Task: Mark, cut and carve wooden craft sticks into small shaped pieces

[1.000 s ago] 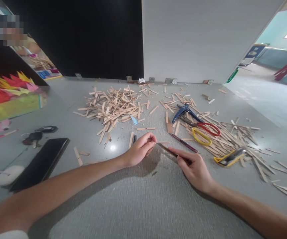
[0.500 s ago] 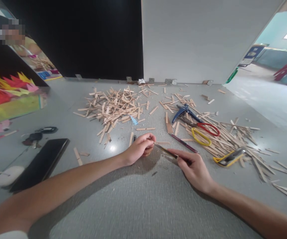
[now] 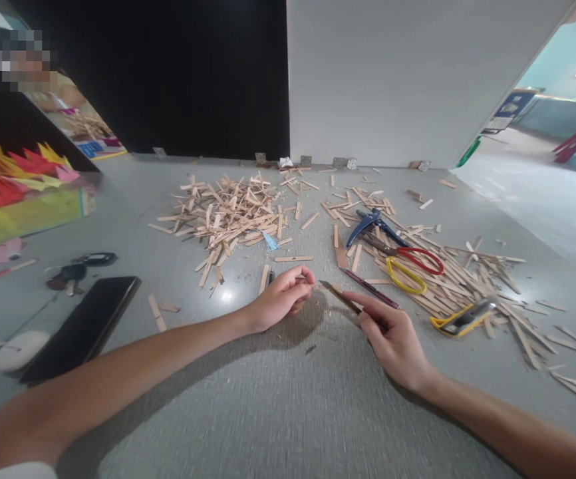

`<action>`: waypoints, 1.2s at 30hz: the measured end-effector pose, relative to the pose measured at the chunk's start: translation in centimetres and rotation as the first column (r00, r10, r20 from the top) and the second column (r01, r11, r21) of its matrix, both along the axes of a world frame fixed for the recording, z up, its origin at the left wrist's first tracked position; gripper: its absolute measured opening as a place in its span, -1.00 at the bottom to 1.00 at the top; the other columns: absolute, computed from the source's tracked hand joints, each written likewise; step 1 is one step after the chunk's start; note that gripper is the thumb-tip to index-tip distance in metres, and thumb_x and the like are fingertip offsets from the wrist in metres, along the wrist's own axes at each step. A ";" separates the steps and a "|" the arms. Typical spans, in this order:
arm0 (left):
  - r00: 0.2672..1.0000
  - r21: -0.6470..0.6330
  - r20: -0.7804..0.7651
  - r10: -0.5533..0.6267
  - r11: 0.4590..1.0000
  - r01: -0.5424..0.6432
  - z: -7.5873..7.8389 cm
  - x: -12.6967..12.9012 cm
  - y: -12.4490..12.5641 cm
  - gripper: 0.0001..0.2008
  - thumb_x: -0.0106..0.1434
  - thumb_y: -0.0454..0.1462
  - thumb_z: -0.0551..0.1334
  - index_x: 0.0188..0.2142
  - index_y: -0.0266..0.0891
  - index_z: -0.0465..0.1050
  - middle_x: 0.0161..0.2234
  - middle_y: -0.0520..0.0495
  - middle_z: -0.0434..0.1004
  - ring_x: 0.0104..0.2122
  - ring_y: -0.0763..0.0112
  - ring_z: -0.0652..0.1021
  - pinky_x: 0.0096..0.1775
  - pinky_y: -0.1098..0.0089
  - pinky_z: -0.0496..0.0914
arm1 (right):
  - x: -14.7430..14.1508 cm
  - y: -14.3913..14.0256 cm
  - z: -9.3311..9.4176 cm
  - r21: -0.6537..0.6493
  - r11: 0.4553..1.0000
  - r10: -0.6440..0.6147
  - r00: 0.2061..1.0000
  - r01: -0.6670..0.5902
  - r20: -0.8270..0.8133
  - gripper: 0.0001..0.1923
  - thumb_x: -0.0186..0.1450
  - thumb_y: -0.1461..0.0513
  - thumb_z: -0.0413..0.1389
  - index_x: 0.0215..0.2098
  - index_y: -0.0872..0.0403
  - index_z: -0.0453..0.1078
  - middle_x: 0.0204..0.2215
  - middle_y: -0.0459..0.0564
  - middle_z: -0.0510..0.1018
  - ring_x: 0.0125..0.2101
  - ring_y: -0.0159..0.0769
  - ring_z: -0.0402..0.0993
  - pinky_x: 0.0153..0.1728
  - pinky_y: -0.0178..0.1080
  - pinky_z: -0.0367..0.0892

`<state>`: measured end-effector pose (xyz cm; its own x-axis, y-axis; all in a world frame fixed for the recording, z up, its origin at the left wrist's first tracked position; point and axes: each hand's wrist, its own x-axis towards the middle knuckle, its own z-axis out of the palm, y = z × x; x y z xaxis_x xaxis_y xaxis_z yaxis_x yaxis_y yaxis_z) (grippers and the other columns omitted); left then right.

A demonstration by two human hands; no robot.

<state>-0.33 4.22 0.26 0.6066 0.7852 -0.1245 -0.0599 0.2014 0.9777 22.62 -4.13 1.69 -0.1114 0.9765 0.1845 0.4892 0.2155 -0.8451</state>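
My left hand (image 3: 288, 296) is closed, thumb and fingers pinched on a small wooden stick that the fingers almost wholly hide. In my right hand (image 3: 392, 336) is a slim craft knife (image 3: 342, 297), its index finger stretched along the handle. The blade points up and left, a short gap from the left fingertips. Just beyond the knife lies a dark red pen (image 3: 372, 289). A single flat stick (image 3: 293, 259) rests past my left hand. Small shavings (image 3: 310, 348) dot the table below the hands.
A heap of sticks (image 3: 233, 216) lies at the back left, more sticks (image 3: 435, 283) at the right. Among them are blue-handled pliers (image 3: 375, 226), red-and-yellow scissors (image 3: 408, 266) and a yellow box cutter (image 3: 463, 317). Left are a black phone (image 3: 83, 326), keys (image 3: 71, 276) and a mouse (image 3: 18, 350).
The knife blade has drawn back from the left fingertips, with my right hand shifting slightly to the right. My left hand stays nearly in place, still pinched.
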 end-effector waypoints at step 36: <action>0.884 0.894 -0.050 0.464 0.416 -0.168 -1.1 -0.1 -1.7 -0.88 0.51 -0.20 0.31 -0.13 -0.18 0.59 -0.30 0.05 0.41 -0.53 0.55 0.31 -0.41 0.47 0.32 | -0.7 1.0 0.1 -0.222 0.971 0.089 0.996 -0.090 -0.015 -0.58 0.36 -0.04 0.06 -0.54 -0.03 0.16 -0.56 -0.19 0.09 -0.51 -0.37 0.00 -0.52 -0.28 -0.01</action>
<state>-0.44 2.53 -0.79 0.3506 0.7054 0.6160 0.3395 -0.7087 0.6184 21.91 -3.17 1.77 -0.1998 0.9792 -0.0351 0.4722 0.0648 -0.8791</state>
